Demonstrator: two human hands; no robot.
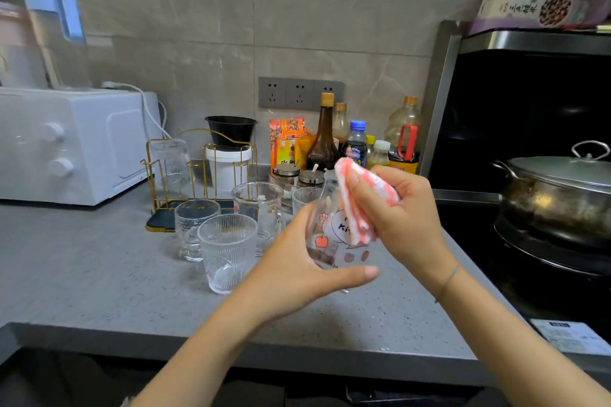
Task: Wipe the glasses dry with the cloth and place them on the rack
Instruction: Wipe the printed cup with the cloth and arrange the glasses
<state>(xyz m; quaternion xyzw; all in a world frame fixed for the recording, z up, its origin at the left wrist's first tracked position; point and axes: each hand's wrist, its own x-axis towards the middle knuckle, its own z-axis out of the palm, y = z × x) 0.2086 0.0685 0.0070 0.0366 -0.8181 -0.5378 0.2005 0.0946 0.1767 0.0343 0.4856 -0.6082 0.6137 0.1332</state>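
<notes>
Head view is showing the wiping step under way on one glass, with most of the job seemingly left to do. The left hand [297, 261] is gripping a printed glass [325, 238], thumb stretched across its near side and fingers wrapped behind it, holding it tilted in the air to the right of the rack [149, 175] and nearer the person. The right hand [400, 211] is bunching the pink-and-white cloth [363, 201] between curled fingers and thumb and pressing it against the upper side of that glass.

One clear glass [173, 162] is sitting upside down on the rack's left pegs, so that one looks finished. Just in front of the rack, four more are standing upright on the counter [99, 274]: a ribbed glass [228, 251] nearest the person, a second glass [193, 225] touching the rack's base, a tall glass [259, 208] and a small glass [305, 200] further right. Whether these are wet cannot be told, but they are probably awaiting the cloth. The rack's other pegs are standing free to take them.
</notes>
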